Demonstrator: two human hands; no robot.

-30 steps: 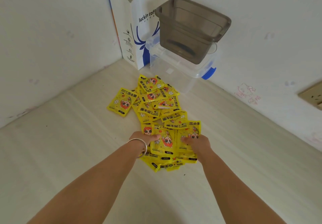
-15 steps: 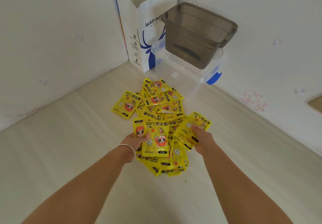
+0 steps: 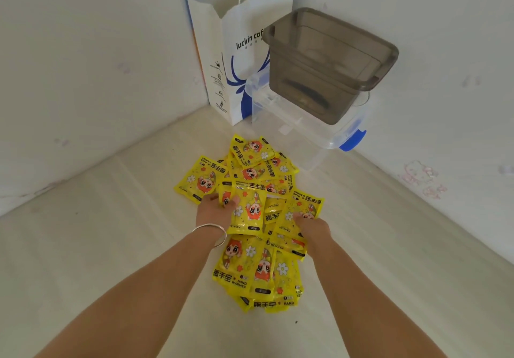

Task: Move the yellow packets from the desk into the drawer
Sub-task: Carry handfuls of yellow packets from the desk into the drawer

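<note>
Reading "HAND WARMER": yellow packets (image 3: 244, 271) on desk (image 3: 83, 246)

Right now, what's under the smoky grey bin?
The smoky grey bin sits on a lidded clear storage box with a blue latch. The box's contents can't be made out; a dark shape shows inside the bin.

A home: cartoon stickers (image 3: 422, 179) on white wall (image 3: 83, 65).
</note>
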